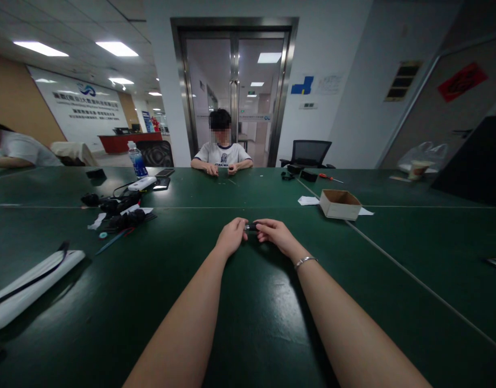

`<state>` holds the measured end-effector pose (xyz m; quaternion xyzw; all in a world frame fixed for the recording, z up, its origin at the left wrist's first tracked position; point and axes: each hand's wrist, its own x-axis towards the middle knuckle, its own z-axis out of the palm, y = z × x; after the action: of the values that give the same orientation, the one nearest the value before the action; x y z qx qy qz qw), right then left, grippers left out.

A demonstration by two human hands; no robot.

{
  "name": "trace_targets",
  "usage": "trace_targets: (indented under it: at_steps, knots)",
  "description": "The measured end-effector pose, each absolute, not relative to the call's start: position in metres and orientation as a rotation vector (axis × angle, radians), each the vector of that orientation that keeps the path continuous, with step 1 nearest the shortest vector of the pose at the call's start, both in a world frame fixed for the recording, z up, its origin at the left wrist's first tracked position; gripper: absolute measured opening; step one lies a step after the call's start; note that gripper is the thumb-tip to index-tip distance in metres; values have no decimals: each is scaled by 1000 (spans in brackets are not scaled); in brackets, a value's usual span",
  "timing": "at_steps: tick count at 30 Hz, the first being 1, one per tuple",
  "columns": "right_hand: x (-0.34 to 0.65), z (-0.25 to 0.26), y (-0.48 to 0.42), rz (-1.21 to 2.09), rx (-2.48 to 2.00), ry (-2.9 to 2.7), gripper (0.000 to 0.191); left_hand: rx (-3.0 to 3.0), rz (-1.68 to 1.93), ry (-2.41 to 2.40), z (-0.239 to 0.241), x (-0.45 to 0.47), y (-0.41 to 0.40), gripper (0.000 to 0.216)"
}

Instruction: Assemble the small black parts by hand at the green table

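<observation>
Both my arms reach out over the dark green table (248, 323). My left hand (231, 236) and my right hand (275, 234) meet at the table's middle, fingers curled around a small dark object (252, 227) held between them. The object is mostly hidden by my fingers, so I cannot make out what it is. A thin bracelet (305, 261) circles my right wrist.
An open cardboard box (340, 204) sits right of my hands on white papers. A tangle of black cables (120, 213), a water bottle (137, 160) and a white case (27, 288) lie to the left. A person (221, 153) sits across; another sits far left.
</observation>
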<state>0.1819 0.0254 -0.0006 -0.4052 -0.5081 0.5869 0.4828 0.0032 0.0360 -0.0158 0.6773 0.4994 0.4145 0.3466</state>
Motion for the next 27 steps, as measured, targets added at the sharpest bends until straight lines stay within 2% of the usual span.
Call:
trace_targets:
  at_steps: [3, 7, 11, 27]
  knots:
    - [182, 2, 24, 1443, -971, -1227, 22, 1745, 1096, 1273, -16, 4, 36, 30]
    - [182, 2, 23, 1449, -958, -1221, 21, 1677, 1097, 1227, -17, 4, 36, 36]
    - [182, 0, 24, 1445, -956, -1221, 19, 1716, 1103, 1215, -15, 4, 33, 32]
    - [183, 0, 25, 1439, -958, -1255, 21, 1699, 1149, 1197, -17, 3, 34, 37]
